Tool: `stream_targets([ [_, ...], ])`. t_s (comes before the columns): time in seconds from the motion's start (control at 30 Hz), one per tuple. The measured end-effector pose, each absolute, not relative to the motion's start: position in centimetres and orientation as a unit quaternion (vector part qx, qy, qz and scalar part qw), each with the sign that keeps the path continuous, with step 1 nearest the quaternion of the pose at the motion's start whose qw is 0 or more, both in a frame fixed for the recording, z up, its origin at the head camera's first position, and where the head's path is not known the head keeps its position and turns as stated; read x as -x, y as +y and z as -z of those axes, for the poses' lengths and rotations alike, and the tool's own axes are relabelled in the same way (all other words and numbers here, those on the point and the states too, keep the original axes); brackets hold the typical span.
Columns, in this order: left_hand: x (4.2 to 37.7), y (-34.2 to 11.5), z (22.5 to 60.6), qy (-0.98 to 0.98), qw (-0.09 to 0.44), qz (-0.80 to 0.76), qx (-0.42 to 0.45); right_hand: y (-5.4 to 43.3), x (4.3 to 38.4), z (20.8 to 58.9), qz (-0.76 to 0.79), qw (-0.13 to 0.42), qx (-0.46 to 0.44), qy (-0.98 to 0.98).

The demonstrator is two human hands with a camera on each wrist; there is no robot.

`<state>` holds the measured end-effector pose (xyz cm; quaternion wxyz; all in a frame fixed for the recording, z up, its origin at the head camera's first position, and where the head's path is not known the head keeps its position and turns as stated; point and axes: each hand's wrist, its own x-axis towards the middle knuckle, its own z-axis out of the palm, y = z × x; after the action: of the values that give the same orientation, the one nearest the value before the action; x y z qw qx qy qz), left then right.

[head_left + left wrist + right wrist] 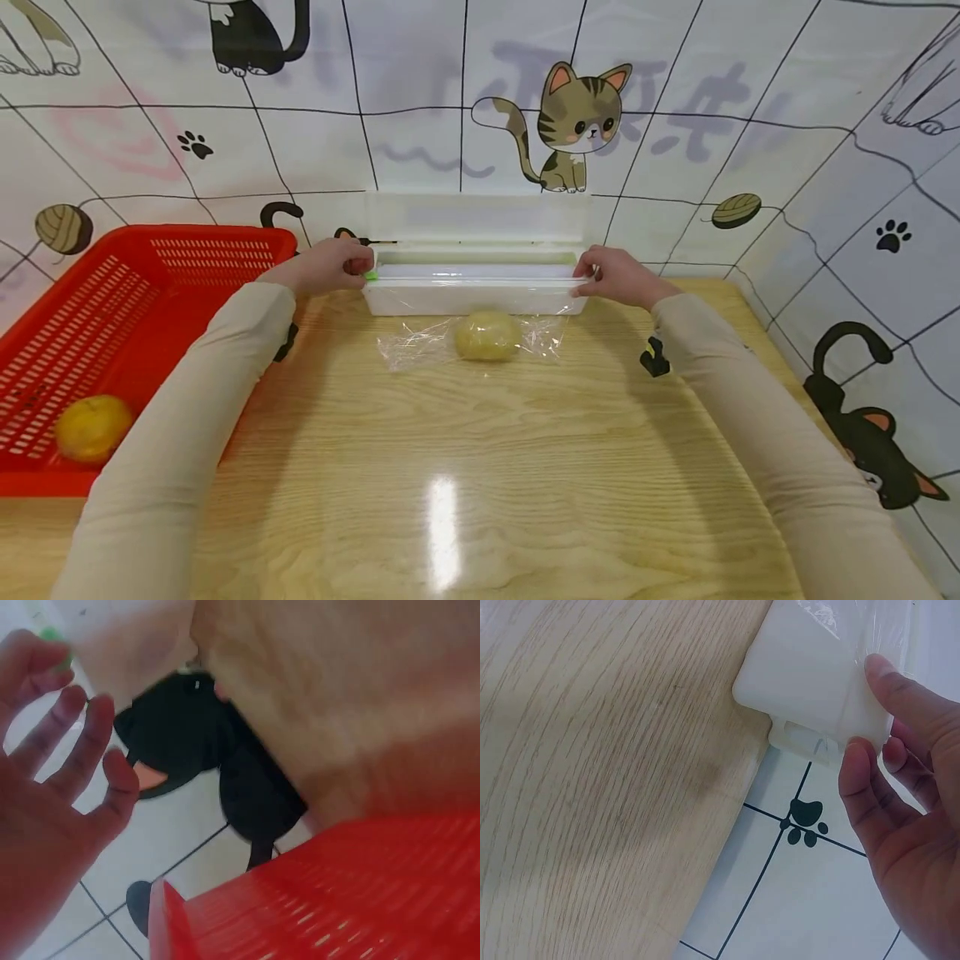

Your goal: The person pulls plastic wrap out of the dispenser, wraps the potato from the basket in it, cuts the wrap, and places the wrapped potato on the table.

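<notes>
An opened white cling film dispenser lies at the far side of the table, its lid raised. At its left end my left hand pinches the small green slider between thumb and forefinger; the other fingers curl loosely in the left wrist view. My right hand holds the opposite end, with the thumb pinching cling film against the box's top edge and a fingertip by its corner. A round yellowish fruit or vegetable sits in front of the box, wrapped in clear film that spreads to both sides.
A red plastic basket stands at the left by my forearm, with a yellow round fruit inside. Behind the wooden table rises a sheet printed with cats, which also covers the right side.
</notes>
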<state>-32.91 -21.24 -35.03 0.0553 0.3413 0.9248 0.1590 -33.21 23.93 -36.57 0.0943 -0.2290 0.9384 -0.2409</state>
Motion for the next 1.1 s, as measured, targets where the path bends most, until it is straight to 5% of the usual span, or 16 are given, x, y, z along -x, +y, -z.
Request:
stream_targets([
  [0.53,32.0,-20.2,34.8,0.952,0.076,-0.102,-0.279,24.1,31.7,37.6,0.262,0.077,0.227,0.935],
  [1.1,31.3,-17.1,36.1,0.953,0.017,-0.076,-0.292,24.7,30.1,38.5,0.285,0.021,0.287,0.914],
])
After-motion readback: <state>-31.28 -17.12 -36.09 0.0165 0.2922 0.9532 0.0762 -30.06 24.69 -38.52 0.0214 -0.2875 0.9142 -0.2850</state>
